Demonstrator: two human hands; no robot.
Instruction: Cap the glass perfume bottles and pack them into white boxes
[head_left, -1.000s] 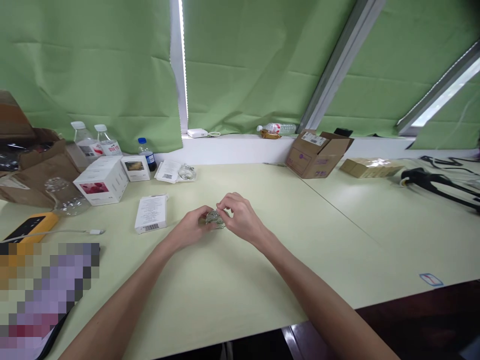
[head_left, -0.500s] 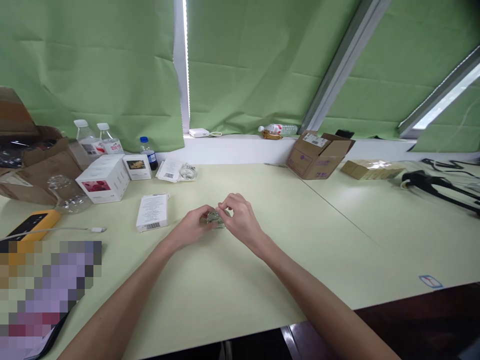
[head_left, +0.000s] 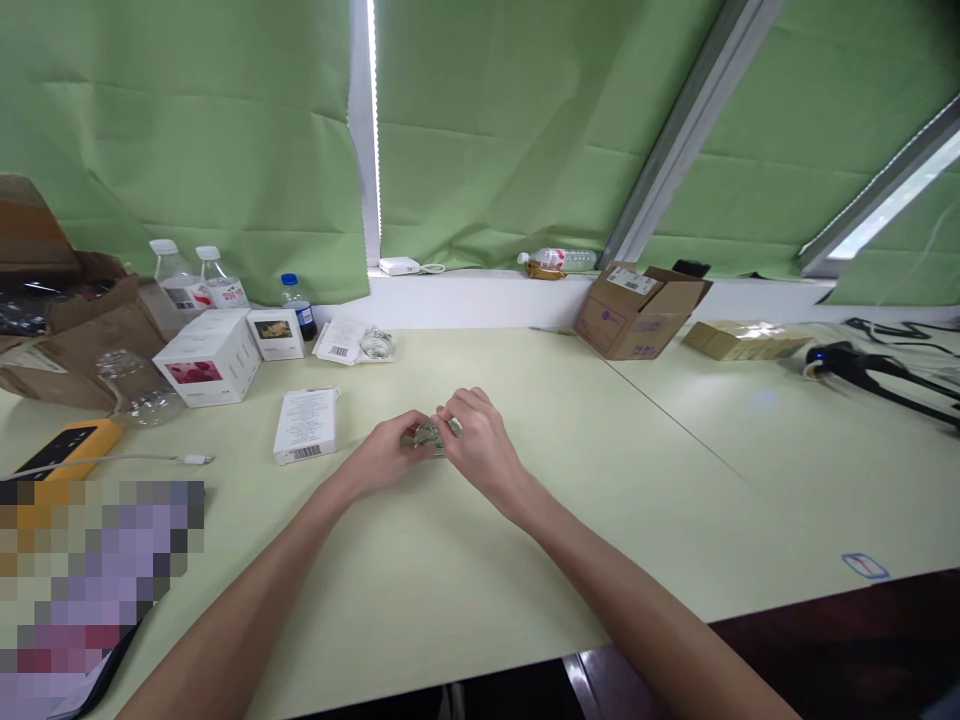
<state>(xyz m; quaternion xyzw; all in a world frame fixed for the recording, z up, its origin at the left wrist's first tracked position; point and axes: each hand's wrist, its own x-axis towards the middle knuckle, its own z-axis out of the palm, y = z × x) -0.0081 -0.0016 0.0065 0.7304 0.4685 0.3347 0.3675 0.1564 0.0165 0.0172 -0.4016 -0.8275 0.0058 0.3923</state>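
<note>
Near the middle of the table, a small clear, glass-like round object [head_left: 427,437] rests between my hands; its lower right side is covered by fingers. My left hand [head_left: 388,452] is closed around its left side, thumb and fingers on the rim. From the right, my right hand [head_left: 480,435] reaches over it with thumb and index finger pinched at its top edge. Whatever is between those fingertips is too small to make out. Left of my hands lies a white printed box [head_left: 306,425] with a barcode.
White boxes [head_left: 206,358], a blue-capped bottle [head_left: 298,305] and packets with a clear round piece [head_left: 377,344] stand back left. A clear jar [head_left: 139,390], yellow device [head_left: 75,440] and cable [head_left: 150,460] lie left. A cardboard box [head_left: 634,312] and black frame-like object [head_left: 885,375] sit right.
My right hand's fingers have shifted very slightly at the top of the clear object. A small blue light now shows on the black object at the right.
</note>
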